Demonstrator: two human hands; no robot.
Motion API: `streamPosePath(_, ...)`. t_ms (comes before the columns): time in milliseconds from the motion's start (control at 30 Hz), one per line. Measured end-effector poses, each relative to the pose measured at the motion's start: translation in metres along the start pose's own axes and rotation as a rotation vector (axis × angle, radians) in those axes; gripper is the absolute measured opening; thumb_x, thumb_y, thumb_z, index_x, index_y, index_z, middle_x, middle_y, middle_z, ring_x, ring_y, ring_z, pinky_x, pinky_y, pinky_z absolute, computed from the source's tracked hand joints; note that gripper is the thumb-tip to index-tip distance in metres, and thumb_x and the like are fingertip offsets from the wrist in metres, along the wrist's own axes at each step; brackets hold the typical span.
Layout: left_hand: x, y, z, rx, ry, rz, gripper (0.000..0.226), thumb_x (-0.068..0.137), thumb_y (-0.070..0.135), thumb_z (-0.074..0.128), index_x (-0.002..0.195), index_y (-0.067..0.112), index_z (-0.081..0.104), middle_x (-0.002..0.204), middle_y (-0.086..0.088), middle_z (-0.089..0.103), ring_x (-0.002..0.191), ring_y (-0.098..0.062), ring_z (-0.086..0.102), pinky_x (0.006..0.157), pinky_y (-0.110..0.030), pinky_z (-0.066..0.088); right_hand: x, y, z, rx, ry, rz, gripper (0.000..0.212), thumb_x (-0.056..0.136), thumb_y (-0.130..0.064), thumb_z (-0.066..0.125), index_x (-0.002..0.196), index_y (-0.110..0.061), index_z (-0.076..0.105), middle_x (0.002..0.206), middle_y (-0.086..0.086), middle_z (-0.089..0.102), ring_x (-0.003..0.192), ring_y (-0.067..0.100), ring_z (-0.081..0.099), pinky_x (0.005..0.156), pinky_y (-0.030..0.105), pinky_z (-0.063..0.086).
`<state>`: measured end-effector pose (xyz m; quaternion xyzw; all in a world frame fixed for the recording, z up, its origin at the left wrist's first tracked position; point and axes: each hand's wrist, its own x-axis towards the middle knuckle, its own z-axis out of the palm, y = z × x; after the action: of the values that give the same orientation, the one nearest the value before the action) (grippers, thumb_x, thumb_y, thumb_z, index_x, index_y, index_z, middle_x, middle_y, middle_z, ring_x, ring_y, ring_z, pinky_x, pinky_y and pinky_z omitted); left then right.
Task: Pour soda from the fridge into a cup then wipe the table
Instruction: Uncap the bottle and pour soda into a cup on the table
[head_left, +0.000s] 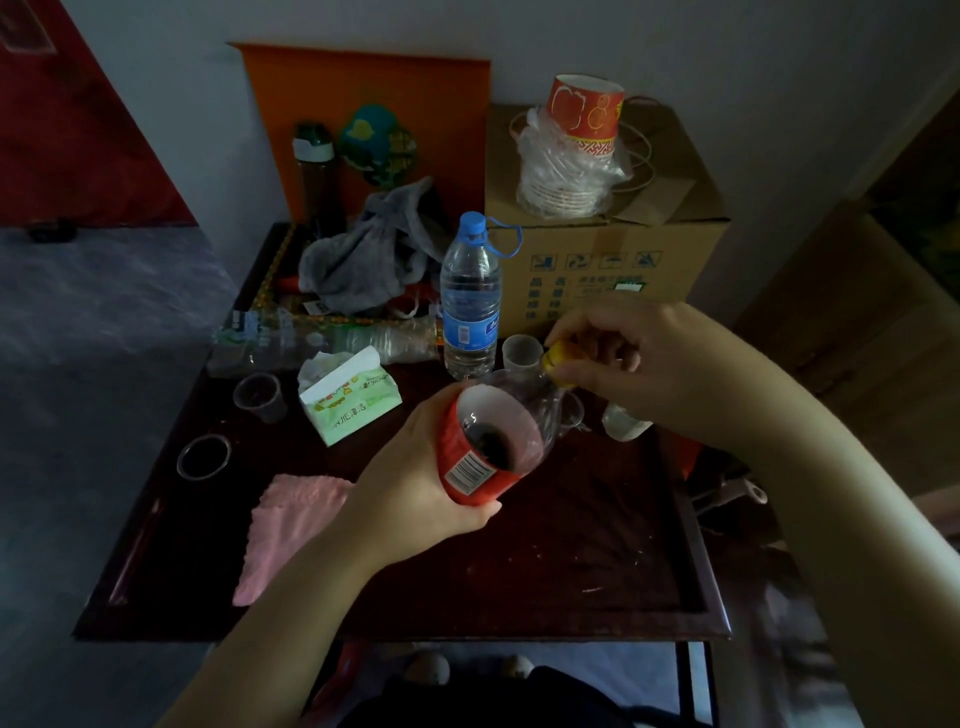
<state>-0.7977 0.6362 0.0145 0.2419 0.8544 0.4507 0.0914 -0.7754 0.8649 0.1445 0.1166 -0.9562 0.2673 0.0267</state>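
Left hand: the left hand (415, 493) grips the soda bottle (462, 457) round its red label, fingers wrapped underneath and thumb on the near side.
Right hand: the right hand (623, 358) has its fingers curled and pinches the yellow cap (553, 361) at the bottle's neck.
Cap seating: cannot tell whether it sits on the neck or is free of it; the fingers cover the join.
Soda bottle: held above the table (571, 561), tilted steeply with its neck pointing away toward the right hand; a little dark liquid is pooled inside the labelled part.
Cup: a small clear cup (522, 353) stands upright on the table just beyond the bottle, beside the water bottle (470, 296).
Cloth: a pink cloth (291, 530) lies flat on the table's left side, near the left forearm.
Other items: a tissue pack (350, 400) lies left of the bottle; a cardboard box (623, 249) stands at the back right with a stack of paper cups (576, 145) on top.
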Motion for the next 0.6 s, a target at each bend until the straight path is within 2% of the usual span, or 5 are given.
streamPosePath(133, 0.0, 0.0, 0.0, -0.008, 0.002, -0.002, 0.107, 0.053, 0.037, 0.09, 0.14, 0.037, 0.028, 0.131, 0.02, 0.047, 0.117, 0.006, 0.049, 0.096, -0.028, 0.049, -0.003, 0.003, -0.007, 0.092, -0.081, -0.043, 0.041, 0.083, -0.033, 0.065, 0.123, -0.033, 0.058, 0.105, -0.013, 0.06, 0.093, 0.001, 0.059, 0.08, 0.018, 0.048)
streamPosePath(200, 0.0, 0.001, 0.0, -0.006, -0.002, -0.003, 0.107, 0.053, 0.037, 0.09, 0.14, 0.038, 0.028, 0.132, 0.02, 0.048, 0.117, 0.005, 0.049, 0.096, -0.029, 0.049, -0.005, 0.001, -0.005, 0.059, -0.036, -0.012, 0.051, 0.08, -0.043, 0.064, 0.129, -0.034, 0.052, 0.112, -0.016, 0.056, 0.098, -0.002, 0.056, 0.081, 0.017, 0.048)
streamPosePath(333, 0.002, 0.001, 0.002, 0.004, -0.011, 0.002, 0.108, 0.053, 0.038, 0.089, 0.14, 0.038, 0.027, 0.132, 0.019, 0.048, 0.117, 0.004, 0.05, 0.097, -0.03, 0.049, -0.005, -0.005, 0.001, -0.103, 0.054, 0.119, 0.057, 0.071, -0.071, 0.044, 0.102, -0.027, 0.061, 0.087, -0.012, 0.06, 0.076, 0.005, 0.058, 0.07, 0.031, 0.051)
streamPosePath(433, 0.002, 0.001, 0.003, 0.014, -0.019, 0.012, 0.108, 0.053, 0.037, 0.089, 0.141, 0.036, 0.027, 0.132, 0.018, 0.048, 0.117, 0.004, 0.05, 0.096, -0.028, 0.049, -0.005, -0.004, 0.001, -0.029, 0.028, 0.111, 0.035, 0.077, -0.06, 0.054, 0.09, -0.028, 0.063, 0.075, -0.01, 0.062, 0.068, 0.006, 0.058, 0.064, 0.03, 0.049)
streamPosePath(600, 0.001, 0.002, 0.004, 0.019, -0.021, 0.001, 0.108, 0.053, 0.036, 0.09, 0.141, 0.037, 0.027, 0.134, 0.019, 0.046, 0.118, 0.005, 0.048, 0.097, -0.028, 0.048, -0.008, 0.004, -0.006, 0.067, -0.079, 0.02, 0.023, 0.084, -0.032, 0.066, 0.107, -0.034, 0.064, 0.097, -0.014, 0.062, 0.087, 0.003, 0.059, 0.074, 0.018, 0.046)
